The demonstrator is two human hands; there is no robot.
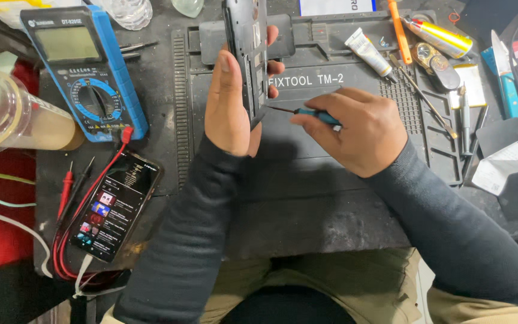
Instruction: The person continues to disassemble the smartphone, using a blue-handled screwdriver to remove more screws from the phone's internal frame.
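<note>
Head view. The left hand clasps a dark phone frame held on edge above the grey mat, thumb on the near face, fingertips wrapped round the far side. The right hand pinches a screwdriver with a teal handle; its thin tip points left and meets the frame's lower end. Both grips are closed, left on the frame, right on the screwdriver.

The mat lies on the dark desk. Its shallow compartments along the right edge carry a white tube, an orange tool, a yellow and silver cylinder, thin metal picks and a small brass-coloured part; what else lies in them is too small to tell.

Left of the mat rests a blue multimeter, its red and black leads running down beside a lit phone lying face up. At the far left a clear plastic cup lies on its side, holding a pale brown liquid. A clear bottle stands at the top edge; its contents cannot be told.
</note>
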